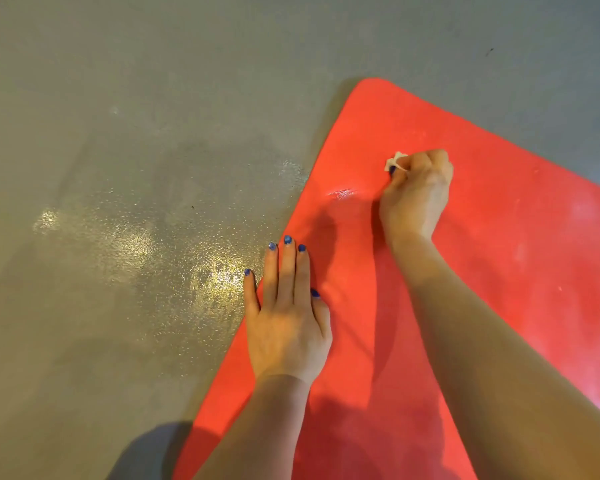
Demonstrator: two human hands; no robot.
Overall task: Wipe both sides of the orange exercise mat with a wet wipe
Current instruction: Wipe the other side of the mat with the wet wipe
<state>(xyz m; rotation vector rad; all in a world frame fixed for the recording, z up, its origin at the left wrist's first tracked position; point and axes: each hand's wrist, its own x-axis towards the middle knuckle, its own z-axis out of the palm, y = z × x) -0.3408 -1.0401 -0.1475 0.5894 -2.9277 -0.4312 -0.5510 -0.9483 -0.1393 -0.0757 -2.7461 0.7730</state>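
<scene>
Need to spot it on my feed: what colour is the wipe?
White, crumpled in the right hand; wipe shows in the head view.

A grey floor (118, 133) with a fine pebbled texture is seen across the left and top of the view. Bright glare patches (222, 275) are reflected on it, and a small dark speck (489, 51) is seen at upper right.

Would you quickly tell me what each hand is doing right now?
Left hand: open, flat on the orange mat edge.
Right hand: closed, gripping the wet wipe.
</scene>
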